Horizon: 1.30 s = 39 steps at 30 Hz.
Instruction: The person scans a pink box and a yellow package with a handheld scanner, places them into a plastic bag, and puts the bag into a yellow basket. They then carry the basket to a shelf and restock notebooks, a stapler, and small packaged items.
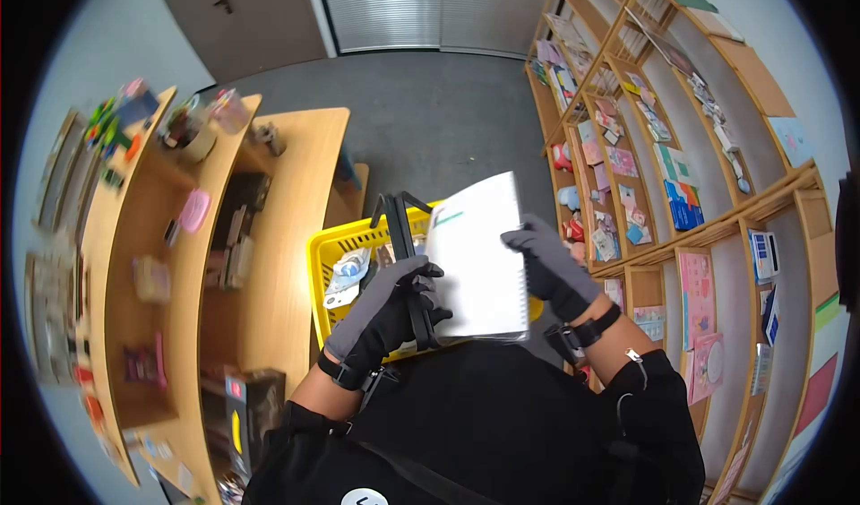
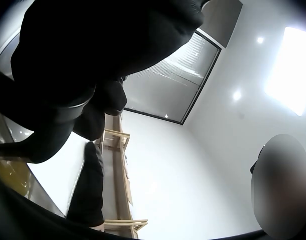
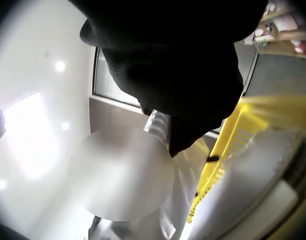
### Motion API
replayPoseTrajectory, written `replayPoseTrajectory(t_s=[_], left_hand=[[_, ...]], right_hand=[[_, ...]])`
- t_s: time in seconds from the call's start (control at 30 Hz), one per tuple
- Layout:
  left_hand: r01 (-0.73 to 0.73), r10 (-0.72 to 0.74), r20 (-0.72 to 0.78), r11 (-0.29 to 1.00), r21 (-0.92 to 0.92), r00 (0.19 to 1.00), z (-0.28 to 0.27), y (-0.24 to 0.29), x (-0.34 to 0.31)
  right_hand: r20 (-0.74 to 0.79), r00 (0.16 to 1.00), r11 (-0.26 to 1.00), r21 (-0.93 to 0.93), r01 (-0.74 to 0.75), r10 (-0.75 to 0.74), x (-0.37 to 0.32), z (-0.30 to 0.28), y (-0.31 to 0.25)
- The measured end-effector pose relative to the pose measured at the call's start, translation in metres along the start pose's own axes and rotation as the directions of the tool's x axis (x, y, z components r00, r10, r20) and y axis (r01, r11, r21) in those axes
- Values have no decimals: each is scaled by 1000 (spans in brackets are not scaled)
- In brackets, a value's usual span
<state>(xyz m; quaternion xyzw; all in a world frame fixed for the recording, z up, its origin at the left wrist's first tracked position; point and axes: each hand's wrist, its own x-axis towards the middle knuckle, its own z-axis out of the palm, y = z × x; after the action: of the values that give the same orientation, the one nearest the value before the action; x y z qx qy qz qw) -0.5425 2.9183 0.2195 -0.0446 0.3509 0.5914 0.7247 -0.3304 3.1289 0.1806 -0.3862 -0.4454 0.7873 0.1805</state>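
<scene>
In the head view a yellow shopping basket (image 1: 320, 281) hangs in front of the body. My gloved left hand (image 1: 381, 312) curls round its black handles (image 1: 399, 227), and the left wrist view shows the fingers over a dark curved handle (image 2: 58, 132). A white spiral-bound notebook (image 1: 479, 263) stands tilted over the basket's right part and hides much of it. At its coiled right edge, my gloved right hand (image 1: 555, 267) pinches the notebook between thumb and fingers. Packaged goods (image 1: 348, 276) lie in the basket, left of the handles.
A wooden shelf unit (image 1: 305, 173) with small goods runs along the left. Tall wooden racks (image 1: 717, 227) of stationery and packaged items line the right side. Grey floor (image 1: 430, 120) stretches ahead to a door (image 1: 242, 21) and a ribbed glass panel (image 1: 385, 8).
</scene>
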Motion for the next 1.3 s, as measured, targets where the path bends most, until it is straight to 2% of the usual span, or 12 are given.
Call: replayPoseTrajectory(t_s=[0.1, 0.23, 0.27, 0.33, 0.47, 0.6, 0.67, 0.77, 0.87, 1.03, 1.23, 1.3], left_hand=[[-3, 5, -34, 998, 65, 999, 15, 81, 52], [1, 13, -98, 991, 134, 995, 27, 163, 119], [-2, 19, -114, 989, 149, 993, 29, 184, 136], [10, 16, -139, 983, 184, 990, 34, 225, 168], [0, 38, -202, 983, 183, 979, 43, 299, 250], [-46, 75, -283, 993, 110, 956, 57, 366, 337], [-110, 137, -350, 989, 95, 927, 71, 402, 370], [-179, 200, -325, 979, 92, 924, 82, 453, 423], [-202, 195, -285, 979, 5, 939, 110, 493, 463], [-203, 203, -166, 979, 17, 965, 126, 577, 558], [-142, 152, -234, 988, 59, 960, 163, 692, 709], [-106, 123, -236, 991, 85, 964, 185, 739, 752]], right_hand=[[-158, 961, 941, 215, 260, -229, 38, -29, -51], [-324, 827, 853, 101, 512, -459, 59, -77, -104], [-344, 823, 848, 118, 516, -452, 66, -89, -108], [-543, 737, 789, 201, 580, -403, 84, -113, -112], [-673, 663, 800, 176, 573, -327, 148, -169, -128], [-664, 669, 803, 172, 570, -333, 248, -251, -154], [-640, 689, 762, 242, 601, -340, 307, -259, -186], [-559, 716, 638, 380, 669, -418, 406, -284, -252], [-496, 777, 649, 453, 612, -387, 473, -282, -340], [-515, 707, 677, 291, 676, -485, 610, -315, -470], [-440, 640, 666, 119, 737, -630, 748, -349, -609], [-493, 606, 634, 132, 762, -625, 777, -351, -649]])
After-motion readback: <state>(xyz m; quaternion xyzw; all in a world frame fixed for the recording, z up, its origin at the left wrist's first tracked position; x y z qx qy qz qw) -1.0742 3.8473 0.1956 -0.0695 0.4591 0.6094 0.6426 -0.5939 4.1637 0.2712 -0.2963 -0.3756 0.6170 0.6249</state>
